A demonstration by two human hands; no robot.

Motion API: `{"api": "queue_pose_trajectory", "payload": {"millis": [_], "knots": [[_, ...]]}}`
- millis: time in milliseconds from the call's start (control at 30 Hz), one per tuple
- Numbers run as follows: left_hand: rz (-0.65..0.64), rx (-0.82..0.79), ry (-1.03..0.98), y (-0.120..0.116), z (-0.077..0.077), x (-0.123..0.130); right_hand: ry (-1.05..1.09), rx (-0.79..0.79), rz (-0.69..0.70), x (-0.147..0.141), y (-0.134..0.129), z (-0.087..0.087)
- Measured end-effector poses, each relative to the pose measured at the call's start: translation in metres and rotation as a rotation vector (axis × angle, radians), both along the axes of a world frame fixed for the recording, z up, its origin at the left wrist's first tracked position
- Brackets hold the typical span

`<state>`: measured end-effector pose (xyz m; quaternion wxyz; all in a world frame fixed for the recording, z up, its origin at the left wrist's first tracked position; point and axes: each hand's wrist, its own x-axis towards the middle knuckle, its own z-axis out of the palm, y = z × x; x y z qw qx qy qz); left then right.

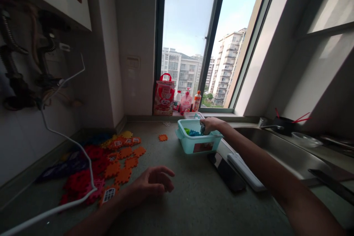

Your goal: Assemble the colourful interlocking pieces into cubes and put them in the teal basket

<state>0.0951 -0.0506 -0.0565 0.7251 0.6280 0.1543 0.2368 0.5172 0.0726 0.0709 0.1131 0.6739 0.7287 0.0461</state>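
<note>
Reaching right hand (212, 124) over tub (184, 144)

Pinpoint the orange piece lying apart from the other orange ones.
The single orange piece just left of the mint tub; the other orange pieces lie bunched farther left, beside red pieces.

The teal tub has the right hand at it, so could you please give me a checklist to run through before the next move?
1. Teal tub upright on the counter: ok.
2. Tub uncovered: ok; blue pieces and green pieces show inside.
3. Right hand has a firm grip on the dark piece at its fingertips: cannot tell.
4. Left hand free: ok; nothing shows in it.
5. Loose pieces all together: not ok; one orange piece lies apart from the pile.
</note>
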Motion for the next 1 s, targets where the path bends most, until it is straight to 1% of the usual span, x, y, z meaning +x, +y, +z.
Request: {"api": "queue_pose_trajectory", "payload": {"millis": [167,333,433,567,667,800,867,900,933,1000], "knots": [[-0.012,-0.031,0.006,0.001,0.0,0.001,-0.028,-0.003,0.038,0.006,0.003,-0.003],[-0.039,-0.066,-0.002,0.005,-0.005,0.002,-0.034,-0.002,0.073,0.014,0.002,0.002],[-0.032,-0.062,-0.002,0.005,-0.005,0.003,-0.035,0.003,0.079,0.013,-0.001,0.004],[-0.032,-0.032,0.007,0.001,0.003,0.003,-0.127,0.054,0.087,0.004,-0.007,0.009],[-0.031,-0.033,0.028,-0.001,0.008,0.003,-0.182,0.072,0.073,-0.007,-0.011,0.017],[-0.035,-0.058,0.024,-0.002,0.006,0.005,-0.192,0.092,0.062,-0.025,-0.022,0.03],[-0.044,-0.055,0.02,-0.004,0.005,0.006,-0.178,0.136,0.101,-0.038,-0.033,0.032],[-0.052,-0.054,0.023,-0.005,0.005,0.006,-0.163,0.177,0.136,-0.047,-0.04,0.029],[-0.062,-0.049,0.026,-0.006,0.006,0.006,-0.12,0.302,0.199,-0.056,-0.049,0.025],[-0.083,-0.026,0.045,-0.011,0.012,0.005,0.013,0.531,0.349,-0.079,-0.071,0.008]]}}
